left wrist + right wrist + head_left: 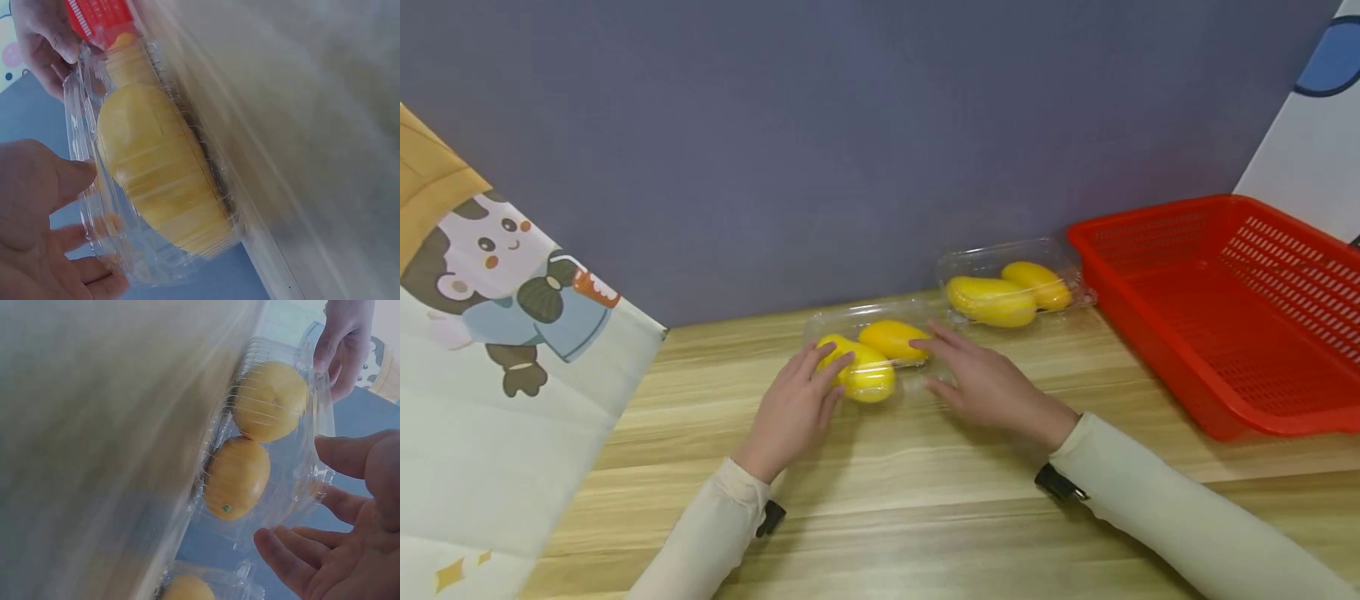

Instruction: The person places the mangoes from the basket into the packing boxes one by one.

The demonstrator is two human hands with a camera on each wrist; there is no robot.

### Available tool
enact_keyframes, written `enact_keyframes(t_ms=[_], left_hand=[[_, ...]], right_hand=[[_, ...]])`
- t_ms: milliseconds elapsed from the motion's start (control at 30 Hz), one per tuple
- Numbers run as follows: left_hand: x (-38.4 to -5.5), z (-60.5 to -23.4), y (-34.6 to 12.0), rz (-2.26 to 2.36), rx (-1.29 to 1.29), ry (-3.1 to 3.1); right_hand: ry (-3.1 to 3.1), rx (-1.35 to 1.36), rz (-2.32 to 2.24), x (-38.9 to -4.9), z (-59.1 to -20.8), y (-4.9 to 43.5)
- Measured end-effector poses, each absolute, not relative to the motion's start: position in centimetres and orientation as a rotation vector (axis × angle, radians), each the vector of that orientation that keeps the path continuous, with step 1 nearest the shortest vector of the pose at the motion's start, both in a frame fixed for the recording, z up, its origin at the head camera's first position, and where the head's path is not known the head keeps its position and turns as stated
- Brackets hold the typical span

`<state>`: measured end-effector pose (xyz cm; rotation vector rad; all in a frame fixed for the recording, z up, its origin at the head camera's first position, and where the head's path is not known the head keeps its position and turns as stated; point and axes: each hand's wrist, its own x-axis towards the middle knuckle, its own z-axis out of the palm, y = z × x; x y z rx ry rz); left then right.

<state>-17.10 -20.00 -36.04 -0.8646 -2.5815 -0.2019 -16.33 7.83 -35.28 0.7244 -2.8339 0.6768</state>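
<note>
A clear plastic clamshell box (912, 382) with two yellow mangoes (870, 381) inside lies on the wooden table in front of me. My left hand (793, 408) touches the box's left side, its fingers spread across the top; in the left wrist view its thumb (75, 178) meets the rim. At the box's right end, my right hand (988, 383) has its fingers apart and lightly bent, fingertips at the edge. Both mangoes (237, 478) show through the ridged plastic in the right wrist view. Whether the lid is fully fastened cannot be told.
Behind my right hand, a second clear box (973, 260) with two mangoes (992, 300) stands against the grey-blue wall (850, 150). A red perforated basket (1157, 358) is at the right. A cartoon-printed panel (512, 433) borders the wooden table (880, 525) on the left.
</note>
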Motion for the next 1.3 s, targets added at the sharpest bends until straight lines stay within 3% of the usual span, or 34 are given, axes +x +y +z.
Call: enact_keyframes(t_ms=[633,1300], left_hand=[[-22.8,-35.9,-19.9,-0.255,-0.943,-2.62],[-25.4,-35.7,-19.1,-0.253,-0.742,-2.789]], right_hand=[[-2.809,0.571,0.494,-20.0,-35.5,6.0],[-2.722,0.49,0.345,-22.7,-35.6,4.4]])
